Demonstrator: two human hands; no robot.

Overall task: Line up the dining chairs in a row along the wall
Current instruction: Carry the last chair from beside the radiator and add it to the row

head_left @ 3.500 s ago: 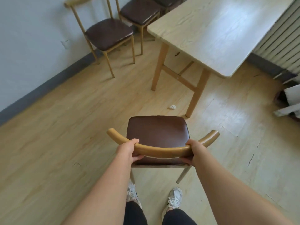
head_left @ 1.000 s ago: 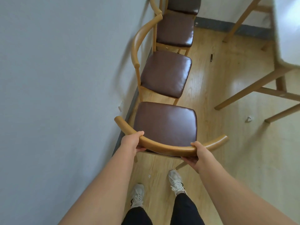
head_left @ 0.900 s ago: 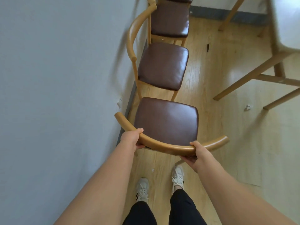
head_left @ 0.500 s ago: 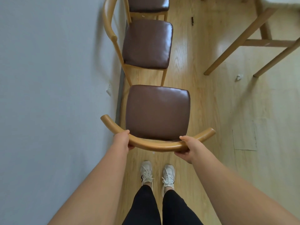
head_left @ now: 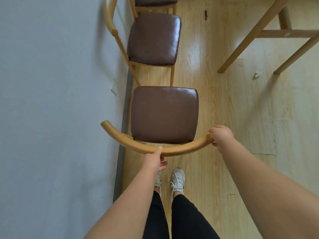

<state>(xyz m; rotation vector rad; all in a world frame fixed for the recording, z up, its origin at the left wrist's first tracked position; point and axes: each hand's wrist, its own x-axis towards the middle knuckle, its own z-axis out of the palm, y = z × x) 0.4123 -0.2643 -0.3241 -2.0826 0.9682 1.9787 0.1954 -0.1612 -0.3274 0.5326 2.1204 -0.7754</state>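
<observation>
Three brown-cushioned wooden chairs: nearest (head_left: pixel 164 116), middle (head_left: pixel 153 38), farthest (head_left: pixel 155 0) in file beside the left grey wall (head_left: pixel 51 100); wooden desk (head_left: pixel 276 31) right.

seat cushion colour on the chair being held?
Dark brown padded seat cushion, glossy leather look; head view.

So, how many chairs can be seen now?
3: the nearest chair under both hands, the middle chair beyond it, the farthest chair cut off at the top edge. More may be hidden.
</observation>
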